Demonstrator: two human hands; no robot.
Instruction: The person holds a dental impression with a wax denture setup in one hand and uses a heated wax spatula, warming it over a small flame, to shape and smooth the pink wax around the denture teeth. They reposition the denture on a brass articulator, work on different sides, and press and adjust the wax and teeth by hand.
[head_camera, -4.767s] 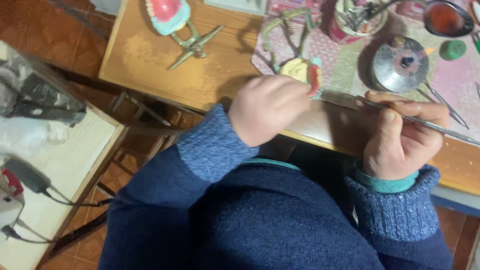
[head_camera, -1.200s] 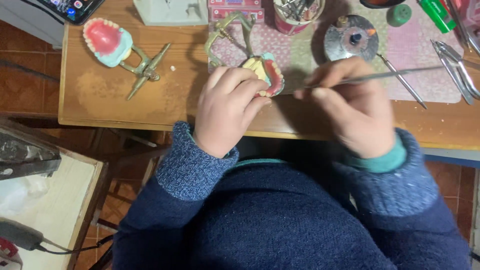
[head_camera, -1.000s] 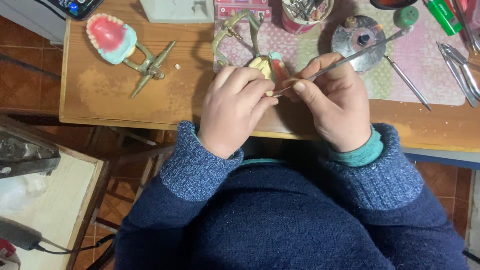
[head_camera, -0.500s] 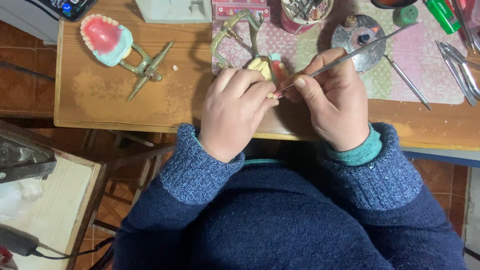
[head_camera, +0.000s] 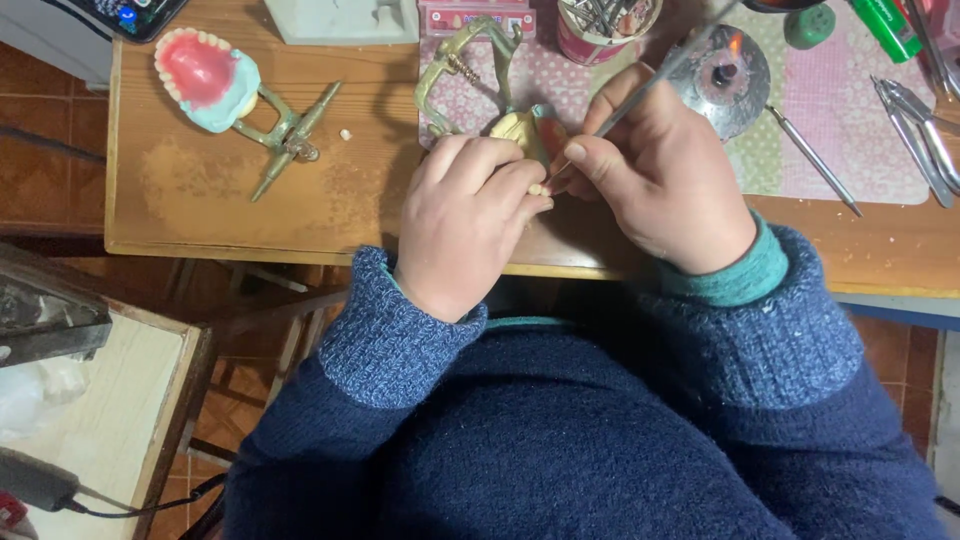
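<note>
The left hand (head_camera: 470, 225) was curled closed around a small cream-and-pink denture model on a brass hinged frame (head_camera: 522, 130), pinning it at the near edge of the brown wooden workbench (head_camera: 330, 200); the right hand (head_camera: 665, 175) pinched a thin silver metal hand instrument (head_camera: 665, 75) like a pen, its tip at the model's teeth, though the fingers hid the exact contact. The model looked rigid, light and brittle, its pink wax soft enough to mar, so it seemed best held by the plaster base or frame. Behind it lay a flat pink rectangular card of small teeth (head_camera: 470, 18), a round pink cup of tools (head_camera: 605, 25) and, to the right, a green cylindrical tube (head_camera: 885, 28).
</note>
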